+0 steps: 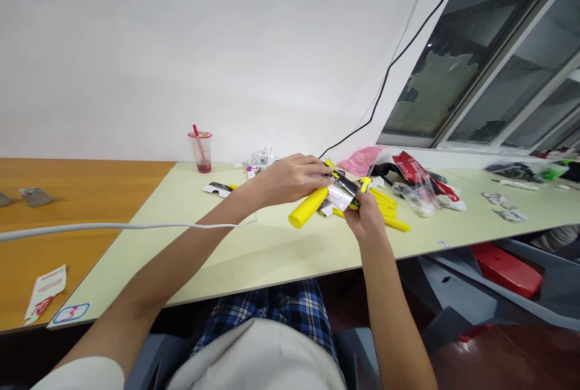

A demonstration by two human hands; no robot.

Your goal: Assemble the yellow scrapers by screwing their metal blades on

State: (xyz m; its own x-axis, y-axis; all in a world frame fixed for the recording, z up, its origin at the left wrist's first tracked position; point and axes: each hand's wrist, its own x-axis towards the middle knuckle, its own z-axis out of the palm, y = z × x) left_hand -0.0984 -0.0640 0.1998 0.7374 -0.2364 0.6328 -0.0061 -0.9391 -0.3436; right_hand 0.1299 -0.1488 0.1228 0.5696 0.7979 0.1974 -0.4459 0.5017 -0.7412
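My right hand (365,216) is closed on the right end of a glossy black-and-white printed card (343,189), its thumb on the near side, with a small black-and-yellow part beside its fingers. My left hand (294,177) reaches over from the left, fingers closed together on the card's upper left edge; its thumb is hidden. A thick yellow tube (304,211) slants out below my left hand, its round end facing me. It meets the card above the table. Behind my right hand, several more yellow tubes (396,223) lie on the pale table (281,257).
A plastic cup (203,153) with a red straw stands by the wall. Further right are a pink bag (361,161), a red package (414,172) and clear plastic wrap (419,197). A white cable (136,226) crosses in front of my left forearm; grey chairs (471,287) stand at right.
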